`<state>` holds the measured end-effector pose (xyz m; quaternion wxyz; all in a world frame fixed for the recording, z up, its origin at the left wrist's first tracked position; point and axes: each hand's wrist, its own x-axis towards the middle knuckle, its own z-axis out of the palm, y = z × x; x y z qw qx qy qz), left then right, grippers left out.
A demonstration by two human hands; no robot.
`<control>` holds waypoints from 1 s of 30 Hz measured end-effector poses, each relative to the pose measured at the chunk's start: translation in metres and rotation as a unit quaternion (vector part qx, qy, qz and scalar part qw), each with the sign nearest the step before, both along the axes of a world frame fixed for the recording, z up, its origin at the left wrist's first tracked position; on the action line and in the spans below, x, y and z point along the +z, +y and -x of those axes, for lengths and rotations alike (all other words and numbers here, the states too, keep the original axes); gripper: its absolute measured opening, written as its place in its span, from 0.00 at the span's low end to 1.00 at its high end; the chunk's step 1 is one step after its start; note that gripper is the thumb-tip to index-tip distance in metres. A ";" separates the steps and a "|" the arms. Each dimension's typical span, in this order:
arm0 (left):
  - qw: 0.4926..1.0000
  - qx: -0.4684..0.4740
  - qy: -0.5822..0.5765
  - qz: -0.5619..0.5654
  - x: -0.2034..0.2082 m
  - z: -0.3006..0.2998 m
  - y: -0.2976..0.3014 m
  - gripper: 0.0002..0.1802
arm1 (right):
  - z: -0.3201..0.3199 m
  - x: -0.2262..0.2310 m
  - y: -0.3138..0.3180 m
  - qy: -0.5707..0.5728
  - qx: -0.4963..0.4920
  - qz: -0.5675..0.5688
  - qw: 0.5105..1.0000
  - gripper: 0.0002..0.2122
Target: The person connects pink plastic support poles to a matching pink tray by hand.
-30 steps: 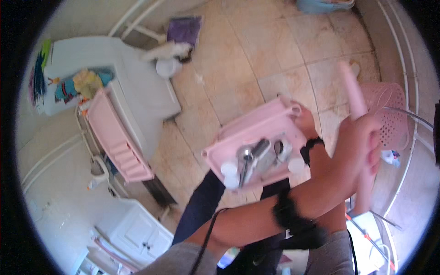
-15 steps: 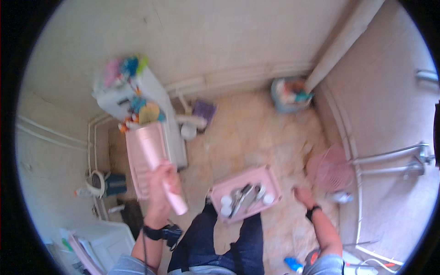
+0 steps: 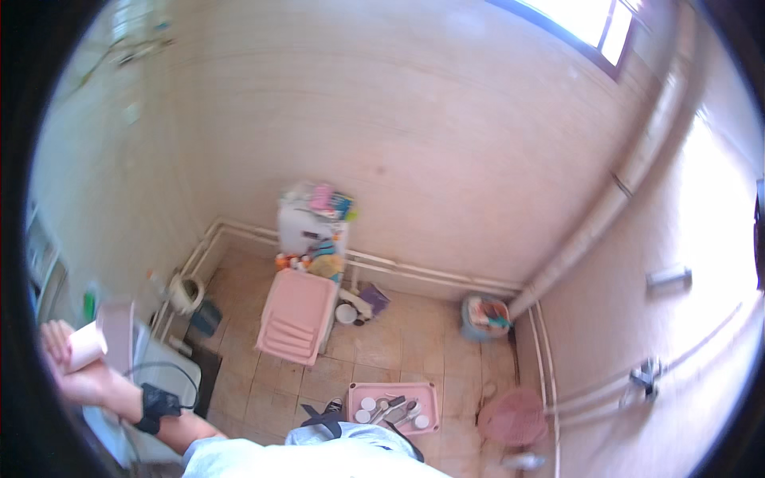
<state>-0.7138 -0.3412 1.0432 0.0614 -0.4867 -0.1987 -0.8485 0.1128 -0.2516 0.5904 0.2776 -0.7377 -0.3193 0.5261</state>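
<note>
At the far left, my left hand [image 3: 68, 362] is closed round a pale pink cylinder [image 3: 88, 344]; the hand's fingers wrap its side and only one end shows clearly. The hand is beside a pink panel [image 3: 119, 327] and above a white cabinet-like surface [image 3: 171, 370]. My right hand is out of the picture. On the floor near my feet is a pink tray [image 3: 430, 390], bearing white round caps or jars [image 3: 368, 404] and several dark and metallic tools [image 3: 390, 408] too small to name.
A pink ribbed lid-like panel [image 3: 296, 315] lies against a white appliance [image 3: 299, 227] topped with toys and bottles. A bin [image 3: 484, 323] with rubbish stands in the far right corner. A pink basket [image 3: 514, 418] is by the right wall, below a tap [image 3: 647, 374].
My left hand has carried the pink cylinder to the far left. The head view has turned upward, showing more wall and a window. My right hand has left the picture.
</note>
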 end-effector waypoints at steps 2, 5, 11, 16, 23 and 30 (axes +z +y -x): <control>0.854 0.388 -0.311 -0.154 -0.015 -0.057 -0.009 0.14 | 0.042 -0.026 0.050 0.003 0.098 -0.025 0.995 0.14; 0.877 0.337 -0.321 -0.121 -0.037 -0.084 0.000 0.14 | 0.086 -0.060 0.104 0.015 0.215 -0.085 0.973 0.14; 0.938 -0.029 -0.343 -0.042 -0.031 -0.099 0.014 0.07 | 0.169 -0.063 0.198 0.102 0.346 -0.230 0.904 0.13; 0.920 -0.034 -0.327 0.214 -0.081 -0.106 -0.028 0.08 | 0.259 0.041 0.168 0.108 0.399 -0.250 0.875 0.11; 0.805 -0.017 -0.521 0.285 -0.217 -0.042 -0.047 0.15 | 0.497 0.145 0.041 0.221 0.560 -0.121 0.789 0.12; 0.804 0.008 -0.506 0.313 -0.289 0.078 -0.122 0.12 | 0.797 0.195 -0.058 0.217 0.742 -0.270 0.574 0.28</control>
